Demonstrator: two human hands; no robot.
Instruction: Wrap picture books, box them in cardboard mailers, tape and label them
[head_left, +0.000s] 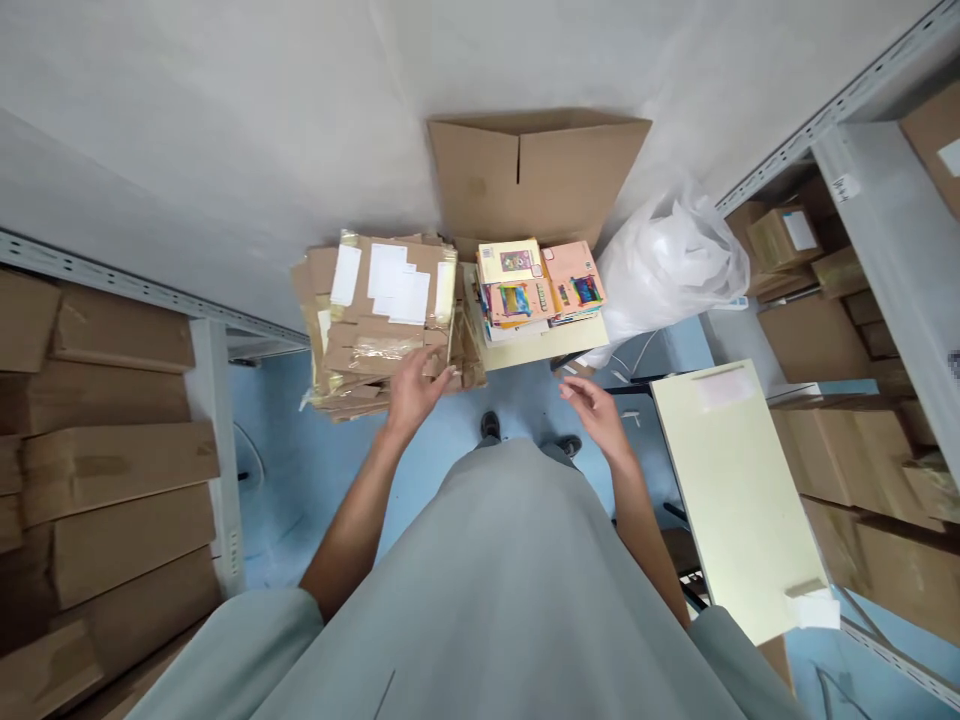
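My left hand (418,388) hovers at the front edge of a stack of flattened cardboard boxes (390,340), fingers apart with nothing in them; whether it touches the cardboard I cannot tell. White labels and clear tape cover the top sheet. Out over the floor, my right hand (594,408) is open and holds nothing. Beyond it, two piles of thin booklets with colourful covers, a left pile (517,297) and a right pile (574,277), lie on a small cream table (525,350). Behind them an upright cardboard box (540,185) leans by the wall.
A white plastic bag (667,260) bulges right of the booklets. Nearer on the right stands a cream desk (739,480) with dark legs. Shelves of cardboard boxes line the left (127,465) and right (862,450) sides. Cables lie on the blue floor (281,470).
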